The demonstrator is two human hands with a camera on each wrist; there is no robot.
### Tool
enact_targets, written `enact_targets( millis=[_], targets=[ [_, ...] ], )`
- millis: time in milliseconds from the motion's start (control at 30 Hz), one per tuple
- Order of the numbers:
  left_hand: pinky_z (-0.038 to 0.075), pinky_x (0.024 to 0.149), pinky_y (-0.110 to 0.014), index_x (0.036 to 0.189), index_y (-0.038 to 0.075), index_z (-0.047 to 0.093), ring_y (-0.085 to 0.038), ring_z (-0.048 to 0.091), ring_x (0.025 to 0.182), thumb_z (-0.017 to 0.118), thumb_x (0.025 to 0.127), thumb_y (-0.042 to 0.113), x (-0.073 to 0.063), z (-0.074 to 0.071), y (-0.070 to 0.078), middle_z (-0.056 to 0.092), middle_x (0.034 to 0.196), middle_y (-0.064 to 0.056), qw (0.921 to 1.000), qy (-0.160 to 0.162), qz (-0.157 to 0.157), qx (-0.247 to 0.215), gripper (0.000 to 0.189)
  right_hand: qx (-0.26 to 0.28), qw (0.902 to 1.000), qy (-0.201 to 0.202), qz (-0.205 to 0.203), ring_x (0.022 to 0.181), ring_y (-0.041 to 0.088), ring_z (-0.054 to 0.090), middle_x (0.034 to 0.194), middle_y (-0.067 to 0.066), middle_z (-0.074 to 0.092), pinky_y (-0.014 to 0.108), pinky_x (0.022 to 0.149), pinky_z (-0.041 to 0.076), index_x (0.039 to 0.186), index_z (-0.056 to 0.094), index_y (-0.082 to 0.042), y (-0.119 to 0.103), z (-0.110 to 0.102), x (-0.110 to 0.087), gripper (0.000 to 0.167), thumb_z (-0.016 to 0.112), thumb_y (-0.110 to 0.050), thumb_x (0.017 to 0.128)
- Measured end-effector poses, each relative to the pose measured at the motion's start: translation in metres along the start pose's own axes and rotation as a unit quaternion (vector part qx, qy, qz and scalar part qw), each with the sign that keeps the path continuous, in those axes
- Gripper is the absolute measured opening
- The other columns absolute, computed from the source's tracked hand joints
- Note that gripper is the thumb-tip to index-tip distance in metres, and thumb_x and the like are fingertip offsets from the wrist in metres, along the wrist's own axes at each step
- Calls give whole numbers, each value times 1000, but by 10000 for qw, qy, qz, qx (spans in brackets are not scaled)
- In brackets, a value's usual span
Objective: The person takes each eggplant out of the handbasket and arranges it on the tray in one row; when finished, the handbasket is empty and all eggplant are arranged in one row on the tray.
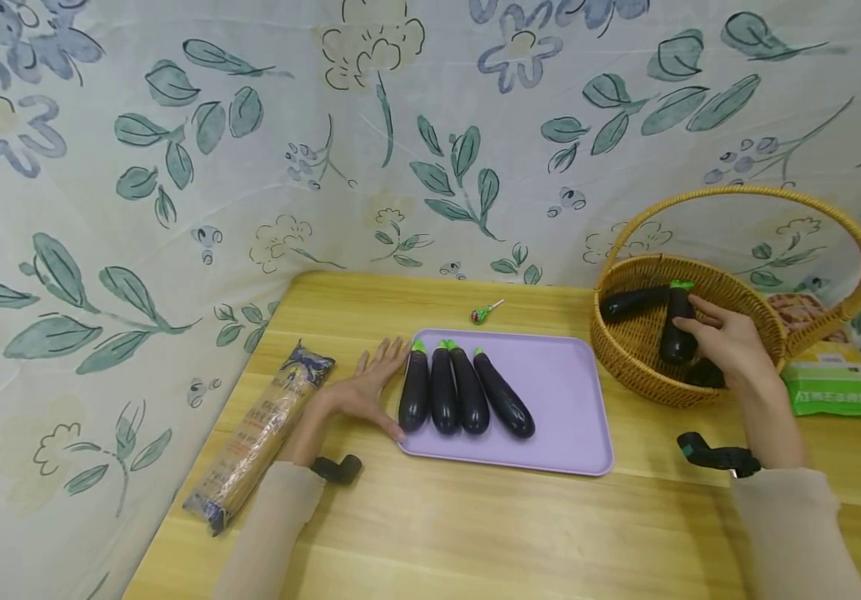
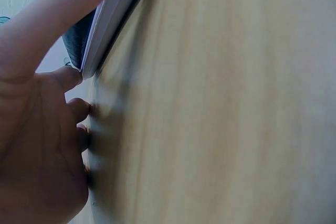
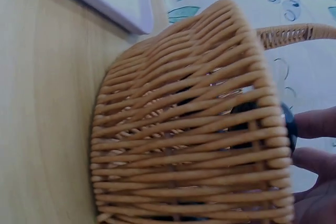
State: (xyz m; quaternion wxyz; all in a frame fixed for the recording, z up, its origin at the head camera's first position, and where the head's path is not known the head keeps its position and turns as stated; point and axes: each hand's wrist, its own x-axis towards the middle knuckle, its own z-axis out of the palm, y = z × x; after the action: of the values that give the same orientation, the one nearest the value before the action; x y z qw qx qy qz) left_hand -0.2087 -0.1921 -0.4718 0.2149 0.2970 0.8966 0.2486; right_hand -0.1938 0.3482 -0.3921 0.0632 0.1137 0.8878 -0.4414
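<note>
My right hand (image 1: 733,342) pinches a dark eggplant (image 1: 674,340) with a green stem end, thumb on one side and fingers on the other, inside the wicker basket (image 1: 625,367). Another eggplant (image 1: 636,302) lies at the basket's left, and a dark one shows partly under my hand. In the right wrist view the basket's woven wall (image 3: 184,129) hides most of the held eggplant. My left hand (image 1: 358,393) spreads its fingers along the left edge of the lilac tray (image 1: 568,400), thumb at the near corner. Several eggplants (image 1: 444,400) lie side by side on the tray's left half.
A long clear packet of noodles (image 1: 257,442) lies left of my left hand. Behind the tray is a wrapped lollipop (image 1: 480,315). A green and yellow bag (image 1: 838,383) sits right of the basket, whose tall handle (image 1: 745,192) arches above. Floral cloth (image 1: 370,167) hangs behind the table.
</note>
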Motion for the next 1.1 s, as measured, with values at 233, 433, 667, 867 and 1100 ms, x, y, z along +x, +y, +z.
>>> enact_targets(
  millis=[233,433,667,867,1100],
  targets=[
    [-18,126,-64,166,13,-10,-39,-24,158,96,62,54,-1,1,0,-21,172,-18,10000,-9,9,-72,155,-16,9992,-320,-237,121,44,50,167,38,14,58,95,50,166,12,-25,-8,-3,-23,74,47,-53,106],
    [-17,127,-62,166,15,-10,-37,-24,159,96,62,53,-1,1,0,-21,172,-17,10000,-18,-45,-50,154,-157,9947,-679,-750,110,8,53,166,31,25,30,80,51,165,18,-32,-20,6,-43,70,50,-51,106],
    [-17,126,-63,166,14,-11,-37,-24,159,96,61,55,-1,2,-1,-21,172,-17,10000,-14,-41,-62,155,8,9797,-1190,-1615,121,-14,47,171,16,27,3,85,45,164,29,-26,-29,29,-55,61,53,-36,109],
    [-17,125,-65,166,13,-11,-40,-24,158,97,62,52,1,1,-1,-21,171,-19,10000,-1,-2,-45,155,50,9719,-1500,-1811,141,39,48,166,18,38,6,90,46,162,37,-24,-43,54,-59,59,57,-35,107],
    [-17,125,-65,166,13,-12,-39,-25,158,97,62,50,-1,-1,2,-21,171,-19,10000,-11,1,-31,155,-322,9631,-1770,-2003,134,41,52,160,18,47,49,100,51,159,43,-20,-55,89,-59,60,63,-35,104]
  ],
)
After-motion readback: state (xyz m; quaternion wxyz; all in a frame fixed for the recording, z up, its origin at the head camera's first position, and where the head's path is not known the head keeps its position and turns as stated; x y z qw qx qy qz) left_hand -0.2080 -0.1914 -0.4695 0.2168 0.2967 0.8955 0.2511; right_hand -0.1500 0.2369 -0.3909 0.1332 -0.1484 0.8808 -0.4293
